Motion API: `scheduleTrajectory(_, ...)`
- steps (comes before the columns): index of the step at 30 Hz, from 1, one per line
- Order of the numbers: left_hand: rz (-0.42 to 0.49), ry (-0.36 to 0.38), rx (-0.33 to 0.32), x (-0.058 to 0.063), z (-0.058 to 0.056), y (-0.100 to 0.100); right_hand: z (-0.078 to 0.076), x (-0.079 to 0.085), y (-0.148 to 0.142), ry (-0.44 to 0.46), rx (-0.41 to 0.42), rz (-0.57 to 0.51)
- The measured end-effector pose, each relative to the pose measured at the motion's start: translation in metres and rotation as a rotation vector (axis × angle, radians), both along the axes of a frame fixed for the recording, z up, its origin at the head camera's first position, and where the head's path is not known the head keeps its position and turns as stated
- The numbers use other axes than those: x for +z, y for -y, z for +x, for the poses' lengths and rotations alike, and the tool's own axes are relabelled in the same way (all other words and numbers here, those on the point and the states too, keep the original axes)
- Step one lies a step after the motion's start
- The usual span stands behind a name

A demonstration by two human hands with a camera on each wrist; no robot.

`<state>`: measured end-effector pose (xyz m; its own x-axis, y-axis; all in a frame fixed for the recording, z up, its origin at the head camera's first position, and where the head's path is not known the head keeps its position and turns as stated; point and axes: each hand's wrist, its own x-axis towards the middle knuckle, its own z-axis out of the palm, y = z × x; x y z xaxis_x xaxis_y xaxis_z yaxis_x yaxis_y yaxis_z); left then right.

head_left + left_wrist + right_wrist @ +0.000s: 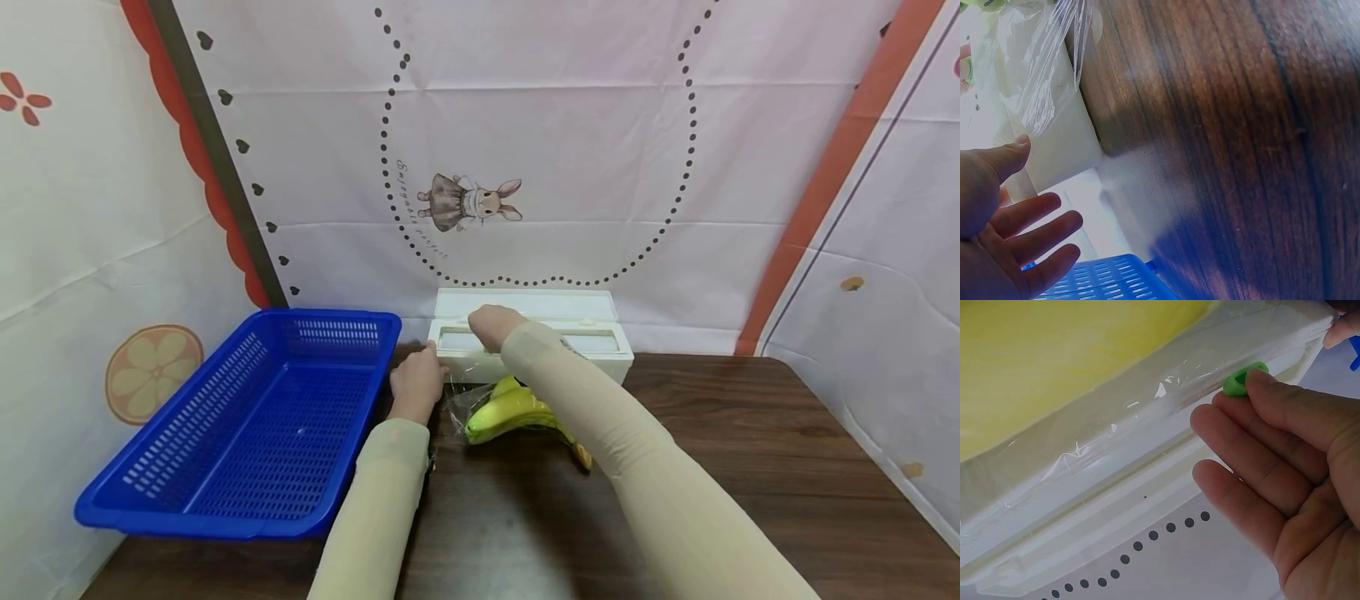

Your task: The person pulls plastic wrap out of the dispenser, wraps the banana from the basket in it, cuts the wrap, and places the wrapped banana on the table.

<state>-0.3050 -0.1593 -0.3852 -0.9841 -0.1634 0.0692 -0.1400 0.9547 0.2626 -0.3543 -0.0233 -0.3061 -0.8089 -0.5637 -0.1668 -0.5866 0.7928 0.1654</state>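
A long white cling film dispenser (611,365) stands against the back wall, lid raised. My right hand (497,327) is over its top, thumb and index finger pinching a small green cutter slider (1233,385); the other fingers extend loosely. At the dispenser's left end my left hand (417,382) holds the corner, thumb on the front, index finger mostly hidden behind the end, remaining fingers spread. Clear film (1038,100) hangs down the front face. Yellow-green bananas (510,414) lie just before the dispenser, with film around their left end; my right forearm hides part of them.
A blue plastic basket (270,454) with slotted sides sits left of my left arm, close beside it. Dark wood tabletop (735,450) extends to the right. A printed cloth (570,150) forms the back and side walls, right behind the dispenser.
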Motion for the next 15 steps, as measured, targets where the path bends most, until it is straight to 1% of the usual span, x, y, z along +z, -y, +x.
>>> scheduleTrajectory(8,-0.001,0.005,0.001,0.0005,0.0005,-0.0005,0.0025,0.0021,-0.002,-0.005,0.017,0.006)
scheduleTrajectory(15,0.0,-0.001,-0.002,0.0,-0.0002,0.0,0.0028,0.0024,-0.0041,-0.002,0.015,-0.002)
